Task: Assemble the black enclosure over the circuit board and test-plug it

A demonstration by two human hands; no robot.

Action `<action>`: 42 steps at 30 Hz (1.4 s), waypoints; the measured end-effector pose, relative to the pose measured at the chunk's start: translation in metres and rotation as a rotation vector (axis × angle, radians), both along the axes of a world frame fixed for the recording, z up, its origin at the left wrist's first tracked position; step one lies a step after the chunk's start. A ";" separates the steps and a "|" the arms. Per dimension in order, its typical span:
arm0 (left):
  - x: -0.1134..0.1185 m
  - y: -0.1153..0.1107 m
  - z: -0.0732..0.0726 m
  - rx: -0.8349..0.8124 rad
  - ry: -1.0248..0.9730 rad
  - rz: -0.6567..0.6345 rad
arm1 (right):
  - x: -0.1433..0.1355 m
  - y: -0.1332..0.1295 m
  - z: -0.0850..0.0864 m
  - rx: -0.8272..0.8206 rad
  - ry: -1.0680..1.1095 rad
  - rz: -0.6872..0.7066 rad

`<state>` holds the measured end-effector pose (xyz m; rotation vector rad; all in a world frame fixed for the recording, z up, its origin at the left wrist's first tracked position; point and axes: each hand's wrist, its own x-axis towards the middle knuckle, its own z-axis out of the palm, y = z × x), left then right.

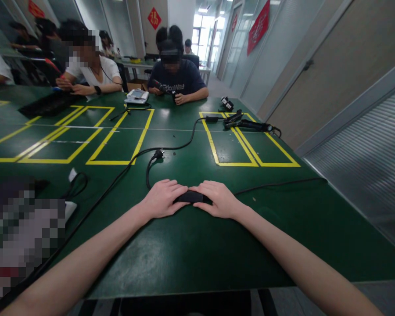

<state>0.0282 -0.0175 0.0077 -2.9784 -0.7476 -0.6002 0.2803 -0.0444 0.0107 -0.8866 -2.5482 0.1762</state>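
A black oblong device with a cable lies on the green table, in front of me. My left hand is closed round its left end, and my right hand grips its right end. Both thumbs are on the near side, with the fingers over the far side. A short black cord with a plug curves up behind my left hand. Another thin black cable runs off to the right from behind my right hand. The underside of the device is hidden.
Yellow tape rectangles mark the table. A long black cable crosses on the left, near a pixelated item. Black tools lie at the back right. A white device stands further back. People sit across the table.
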 end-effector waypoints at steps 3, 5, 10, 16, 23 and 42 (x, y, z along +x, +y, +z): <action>0.000 0.000 0.000 0.027 -0.028 0.000 | 0.000 0.000 -0.001 0.060 0.011 0.000; 0.000 0.000 0.000 0.034 -0.053 0.000 | 0.001 0.001 -0.002 0.100 0.015 -0.007; 0.001 -0.001 0.001 0.040 -0.089 0.001 | 0.001 0.001 -0.005 0.132 0.014 -0.028; 0.001 -0.001 0.004 -0.199 -0.125 0.121 | 0.004 0.000 -0.006 0.265 -0.026 0.006; 0.003 -0.004 0.003 -0.286 -0.120 0.190 | 0.002 0.000 -0.004 0.134 -0.026 -0.018; 0.000 0.000 -0.001 -0.123 -0.265 0.106 | -0.003 -0.003 -0.004 0.182 0.045 -0.055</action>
